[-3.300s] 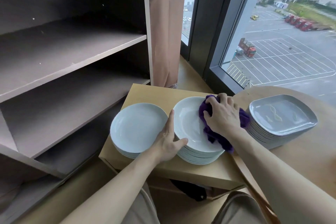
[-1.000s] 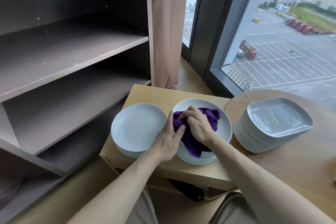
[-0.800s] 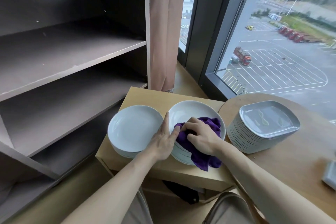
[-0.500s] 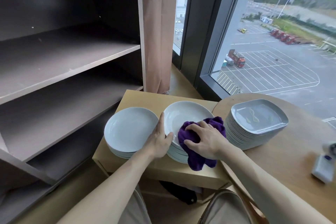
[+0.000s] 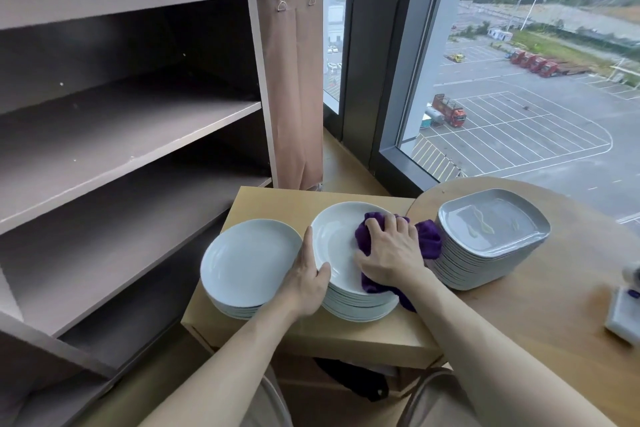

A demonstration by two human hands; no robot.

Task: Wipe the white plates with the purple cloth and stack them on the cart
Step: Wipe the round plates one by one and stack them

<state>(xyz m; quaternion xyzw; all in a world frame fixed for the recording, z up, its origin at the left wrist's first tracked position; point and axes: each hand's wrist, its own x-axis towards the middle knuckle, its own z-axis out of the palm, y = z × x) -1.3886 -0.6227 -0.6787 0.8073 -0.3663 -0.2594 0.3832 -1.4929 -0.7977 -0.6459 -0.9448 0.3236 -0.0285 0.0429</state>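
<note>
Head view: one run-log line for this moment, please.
phase: wiping | right hand: presses purple cloth on top plate | left hand: grips its rim

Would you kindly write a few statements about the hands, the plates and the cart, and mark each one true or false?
1. The right hand presses the purple cloth onto the top plate of a round stack. True.
2. The left hand holds the cloth. False: it grips the rim of that top plate.
3. The squarish grey plates are stacked on the round table. True.
4. White plates are already stacked on the cart. False: no plates show on its shelves in view; the second round stack and the one being wiped both sit on the low wooden table.
</note>
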